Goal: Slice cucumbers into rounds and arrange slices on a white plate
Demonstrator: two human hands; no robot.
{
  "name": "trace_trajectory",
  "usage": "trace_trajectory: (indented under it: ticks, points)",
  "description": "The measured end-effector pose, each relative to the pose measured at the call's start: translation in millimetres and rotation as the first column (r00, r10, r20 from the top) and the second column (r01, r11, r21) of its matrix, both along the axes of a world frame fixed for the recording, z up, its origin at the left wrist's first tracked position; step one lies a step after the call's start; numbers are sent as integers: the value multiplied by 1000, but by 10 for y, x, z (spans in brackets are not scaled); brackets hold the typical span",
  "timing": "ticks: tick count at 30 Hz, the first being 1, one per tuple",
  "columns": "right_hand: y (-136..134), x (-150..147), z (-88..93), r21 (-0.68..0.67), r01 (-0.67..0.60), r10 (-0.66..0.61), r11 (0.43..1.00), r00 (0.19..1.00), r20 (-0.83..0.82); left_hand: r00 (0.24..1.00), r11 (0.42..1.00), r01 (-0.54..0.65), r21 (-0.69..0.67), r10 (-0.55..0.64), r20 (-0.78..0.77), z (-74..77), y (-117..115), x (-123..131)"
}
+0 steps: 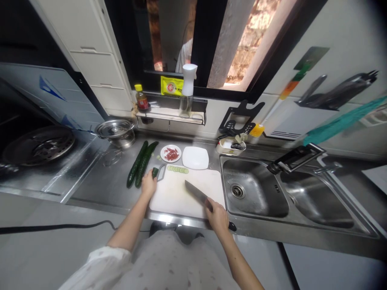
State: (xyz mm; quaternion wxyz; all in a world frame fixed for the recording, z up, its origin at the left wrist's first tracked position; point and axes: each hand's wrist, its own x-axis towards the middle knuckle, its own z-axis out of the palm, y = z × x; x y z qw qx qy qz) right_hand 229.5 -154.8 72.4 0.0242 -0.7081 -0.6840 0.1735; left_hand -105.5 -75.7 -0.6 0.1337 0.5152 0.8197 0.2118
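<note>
My right hand (218, 215) grips the black handle of a kitchen knife (196, 192), its blade over the white cutting board (172, 197). At the board's left edge, my left hand (149, 184) is closed around a short dark green cucumber piece (155, 172), beside the board's grey handle (162, 172). A row of thin cucumber slices (177, 169) lies along the board's far edge. Two whole cucumbers (144, 163) rest on the steel counter left of that hand. Behind the board are a small plate of chopped red pieces (171, 154) and a white square dish (195, 158).
A double sink (256, 185) with a black faucet (296, 159) borders the board on the right. Steel bowls (116, 131) stand at the back left, near a dark pan (39, 145). A spray bottle (188, 88) and a sauce bottle (141, 98) occupy the wall shelf.
</note>
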Motion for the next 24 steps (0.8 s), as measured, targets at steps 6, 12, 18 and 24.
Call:
trace_trajectory:
  ticks: [6,12,18,24]
  points:
    - [16,10,-13,-12,39,-39,999,999,2,998,1000,-22,12,22,-59,113,-63,131]
    - [25,77,-21,8,59,-59,998,998,-32,979,981,184,54,-178,-96,254,18,538]
    - [-2,128,-39,12,86,-86,996,996,-12,923,923,385,7,-385,-28,279,258,947]
    - [-51,151,-33,8,105,-104,994,994,-14,881,881,469,-66,-472,-35,266,524,1181]
